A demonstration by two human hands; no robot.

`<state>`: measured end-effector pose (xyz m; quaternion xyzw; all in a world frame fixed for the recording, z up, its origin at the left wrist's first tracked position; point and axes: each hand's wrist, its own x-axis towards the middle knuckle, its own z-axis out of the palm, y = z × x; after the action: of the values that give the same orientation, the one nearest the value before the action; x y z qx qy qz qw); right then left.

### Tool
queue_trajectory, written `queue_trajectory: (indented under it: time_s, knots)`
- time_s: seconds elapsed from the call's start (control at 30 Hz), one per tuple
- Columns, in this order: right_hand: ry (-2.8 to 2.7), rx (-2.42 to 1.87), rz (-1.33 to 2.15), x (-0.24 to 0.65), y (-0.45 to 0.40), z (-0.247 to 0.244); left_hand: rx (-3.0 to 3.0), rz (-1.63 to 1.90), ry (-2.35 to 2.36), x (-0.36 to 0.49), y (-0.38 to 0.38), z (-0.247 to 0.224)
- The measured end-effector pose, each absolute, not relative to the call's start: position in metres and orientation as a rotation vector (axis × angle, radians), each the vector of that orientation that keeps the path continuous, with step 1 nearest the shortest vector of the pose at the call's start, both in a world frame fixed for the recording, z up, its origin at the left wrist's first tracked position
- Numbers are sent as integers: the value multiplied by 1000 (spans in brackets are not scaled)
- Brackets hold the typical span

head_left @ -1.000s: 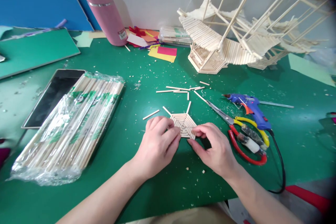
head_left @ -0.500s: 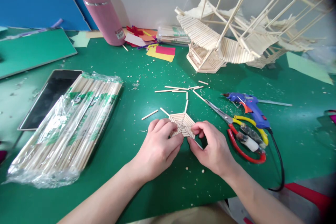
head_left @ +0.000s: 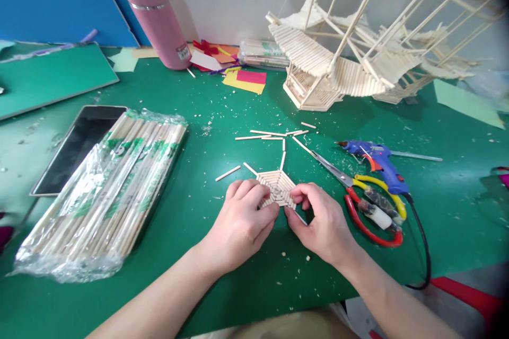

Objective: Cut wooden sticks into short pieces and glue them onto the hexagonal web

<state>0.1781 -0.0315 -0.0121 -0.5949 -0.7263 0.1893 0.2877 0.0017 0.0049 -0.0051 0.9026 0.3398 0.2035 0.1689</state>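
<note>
A small web-like panel of short wooden sticks (head_left: 281,183) lies on the green table between my hands. My left hand (head_left: 242,220) is closed at its left and lower edge, thumb and fingers on the sticks. At the right edge my right hand (head_left: 318,217) pinches the panel's rim, and a thin stick shows under its thumb. Two sticks stretch outward from the panel's top corners, and one loose stick (head_left: 228,173) lies to the upper left. More cut sticks (head_left: 268,133) are scattered above the panel.
Scissors (head_left: 338,172) with red and yellow handles and a blue glue gun (head_left: 374,156) with a black cable lie right. Wrapped sticks (head_left: 107,185) overlap a phone (head_left: 71,153) at left. Behind stand a pink bottle (head_left: 159,21) and a stick-built model (head_left: 314,58).
The hands and the panel look almost the same. The whole view has shifted slightly, most visibly at the wrapped sticks and phone.
</note>
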Motion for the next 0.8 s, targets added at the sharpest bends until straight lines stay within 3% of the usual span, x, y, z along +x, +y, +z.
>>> queue_trajectory:
  time_s: [0.33, 0.8]
  knots:
    - [-1927, -1592, 548, 177, -32, -9, 2241, 875, 953, 3, 9, -12]
    - [-1942, -1677, 478, 171, -29, -10, 2246, 808, 895, 0, 10, -11]
